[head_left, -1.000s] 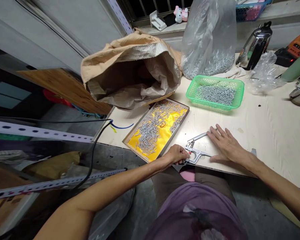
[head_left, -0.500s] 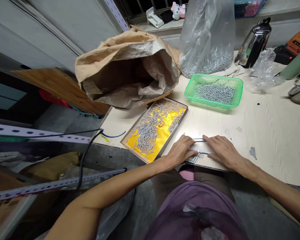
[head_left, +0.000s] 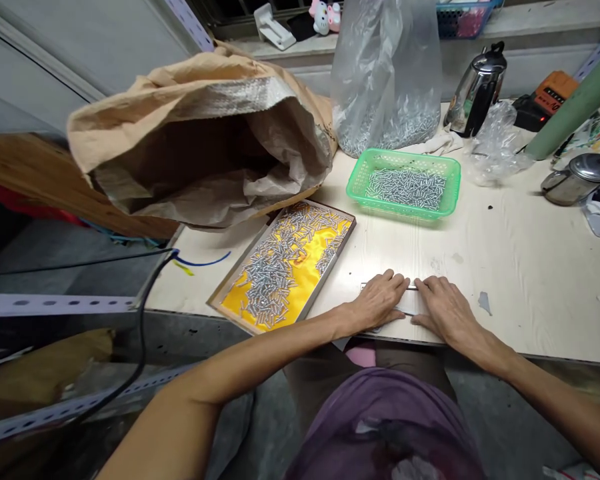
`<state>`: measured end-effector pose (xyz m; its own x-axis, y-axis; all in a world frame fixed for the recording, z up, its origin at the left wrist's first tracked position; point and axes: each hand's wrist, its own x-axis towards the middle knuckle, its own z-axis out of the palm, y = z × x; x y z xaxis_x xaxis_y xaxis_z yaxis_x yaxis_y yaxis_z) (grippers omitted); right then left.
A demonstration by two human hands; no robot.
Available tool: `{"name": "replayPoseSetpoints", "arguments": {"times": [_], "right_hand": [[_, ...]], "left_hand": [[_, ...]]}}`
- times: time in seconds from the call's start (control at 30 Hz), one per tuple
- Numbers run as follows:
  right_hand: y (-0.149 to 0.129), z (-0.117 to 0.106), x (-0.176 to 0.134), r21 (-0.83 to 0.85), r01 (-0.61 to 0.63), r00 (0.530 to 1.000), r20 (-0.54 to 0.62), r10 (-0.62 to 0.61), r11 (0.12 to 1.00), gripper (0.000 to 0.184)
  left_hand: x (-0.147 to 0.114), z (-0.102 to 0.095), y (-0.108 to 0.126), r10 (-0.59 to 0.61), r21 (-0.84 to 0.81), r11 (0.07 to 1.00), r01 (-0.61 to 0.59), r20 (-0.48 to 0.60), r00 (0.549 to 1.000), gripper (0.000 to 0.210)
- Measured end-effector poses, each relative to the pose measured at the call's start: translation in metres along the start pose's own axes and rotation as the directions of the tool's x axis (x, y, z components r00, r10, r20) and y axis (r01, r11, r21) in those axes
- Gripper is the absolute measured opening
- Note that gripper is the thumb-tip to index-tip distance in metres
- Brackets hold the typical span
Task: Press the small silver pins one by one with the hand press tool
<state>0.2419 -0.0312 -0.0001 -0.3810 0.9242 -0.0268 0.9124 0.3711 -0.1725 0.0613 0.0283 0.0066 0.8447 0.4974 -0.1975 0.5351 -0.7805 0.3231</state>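
Note:
Close to the table's front edge, both hands grip a thin metal frame [head_left: 409, 315] with two dark parallel bars. It lies low over the tabletop, and its ends are mostly hidden by my fingers. My left hand [head_left: 380, 301] pinches its left part, fingers on the far bar and thumb at the near one. On the other side my right hand [head_left: 447, 310] closes on it in the same way, a small gap between the hands. Left of them, a shallow box [head_left: 325, 281] lined with yellow cloth holds many small metal pins or screws [head_left: 267, 280].
Behind is a green plastic basket [head_left: 453, 200] of similar metal pieces. A large open brown paper sack [head_left: 190, 87] leans at the left. Farther back stand a clear bag [head_left: 387, 73] of metal pieces, a steel kettle [head_left: 477, 87] and crumpled plastic [head_left: 500, 143]. A black cable [head_left: 143, 320] hangs at the left edge.
The view has shifted, so the tabletop things sit farther left. My hands have come closer together on the frame, and less of its outline shows.

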Motion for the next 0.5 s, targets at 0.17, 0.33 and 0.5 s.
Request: {"name": "replayPoseSetpoints", "arguments": {"times": [0.17,0.33,0.5], "right_hand": [[-0.001,0.000,0.002,0.018,0.053,0.998,0.044,-0.054,0.998,0.009],[-0.003,0.002,0.003,0.007,0.075,0.996,0.049,-0.075,0.997,0.012],[0.008,-0.013,0.002,0.068,0.099,0.995,0.017,-0.100,0.993,0.026]], "left_hand": [[0.004,-0.002,0.006,-0.015,-0.058,0.998,0.017,0.041,0.999,0.021],[0.007,-0.001,0.009,-0.070,-0.087,0.994,0.073,0.040,0.997,0.010],[-0.005,0.018,0.019,-0.132,-0.048,0.991,0.127,-0.125,0.983,0.031]]}}
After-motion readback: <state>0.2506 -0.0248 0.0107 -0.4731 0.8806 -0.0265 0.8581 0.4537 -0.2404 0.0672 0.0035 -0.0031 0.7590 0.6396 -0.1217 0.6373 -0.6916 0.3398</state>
